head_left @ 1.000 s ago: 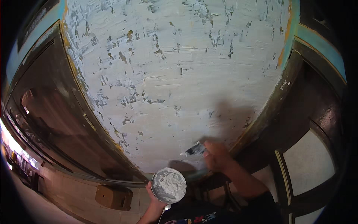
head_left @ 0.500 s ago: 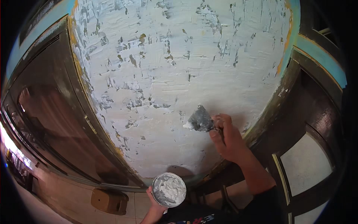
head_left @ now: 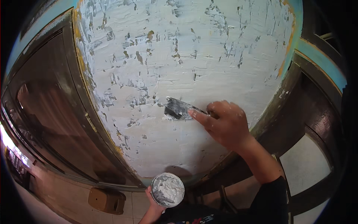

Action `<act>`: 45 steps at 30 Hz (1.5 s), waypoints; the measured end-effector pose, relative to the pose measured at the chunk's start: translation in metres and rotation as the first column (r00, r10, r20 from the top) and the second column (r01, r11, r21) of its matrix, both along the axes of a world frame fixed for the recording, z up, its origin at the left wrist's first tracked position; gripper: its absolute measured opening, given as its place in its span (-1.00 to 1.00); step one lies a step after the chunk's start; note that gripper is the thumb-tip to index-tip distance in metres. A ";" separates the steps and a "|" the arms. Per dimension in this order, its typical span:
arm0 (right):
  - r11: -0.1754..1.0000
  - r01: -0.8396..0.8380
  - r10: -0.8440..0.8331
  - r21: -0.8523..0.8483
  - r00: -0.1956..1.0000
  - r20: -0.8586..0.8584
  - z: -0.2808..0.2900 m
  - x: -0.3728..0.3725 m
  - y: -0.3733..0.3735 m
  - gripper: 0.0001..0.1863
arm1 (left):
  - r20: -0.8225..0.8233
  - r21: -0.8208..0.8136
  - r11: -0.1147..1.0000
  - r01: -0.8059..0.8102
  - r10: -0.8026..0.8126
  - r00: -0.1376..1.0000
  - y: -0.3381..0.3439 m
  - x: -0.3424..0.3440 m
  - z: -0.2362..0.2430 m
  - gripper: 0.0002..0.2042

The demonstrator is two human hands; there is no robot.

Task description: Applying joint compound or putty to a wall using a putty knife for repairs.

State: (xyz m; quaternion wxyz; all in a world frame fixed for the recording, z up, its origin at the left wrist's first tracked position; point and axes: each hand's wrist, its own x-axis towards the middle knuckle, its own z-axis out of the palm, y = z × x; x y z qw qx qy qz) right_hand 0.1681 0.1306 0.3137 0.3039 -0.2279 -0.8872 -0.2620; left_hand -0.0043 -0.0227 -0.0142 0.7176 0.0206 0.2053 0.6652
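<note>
My right hand (head_left: 223, 121) grips a putty knife (head_left: 177, 109), its blade smeared with pale filler and laid against the white patchy wall (head_left: 186, 56). The index finger stretches along the blade toward its broad end. Low in the view, my left hand (head_left: 152, 201) holds a round tub (head_left: 167, 188) of white and grey paste in front of the wall's base.
Dark wooden doors flank the wall, one with a glass pane (head_left: 41, 108) on the left, one with pale panels (head_left: 304, 168) on the right. A brown plastic stool (head_left: 106, 199) stands on the tiled floor. A bright opening (head_left: 11, 142) shows at the far left.
My right hand has moved up and leftward with the knife, from low on the wall to the middle, the blade now against it. The tub in my left hand stays low, shifted only slightly.
</note>
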 end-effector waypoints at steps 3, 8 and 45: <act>0.976 0.025 -0.034 0.216 0.999 0.040 0.006 -0.010 0.007 -0.67 | -0.044 0.001 1.000 0.017 -0.017 0.999 0.000 0.002 0.006 -0.13; 0.916 0.052 -0.081 0.397 0.995 0.059 0.007 -0.016 0.021 -0.62 | -0.036 0.025 0.999 0.031 -0.030 0.999 -0.002 0.004 -0.001 -0.15; -0.128 -0.861 -0.277 -0.493 0.508 -0.816 -0.145 -0.096 0.008 -0.77 | -0.006 -0.066 0.997 -0.049 0.049 0.999 -0.031 -0.019 0.001 -0.22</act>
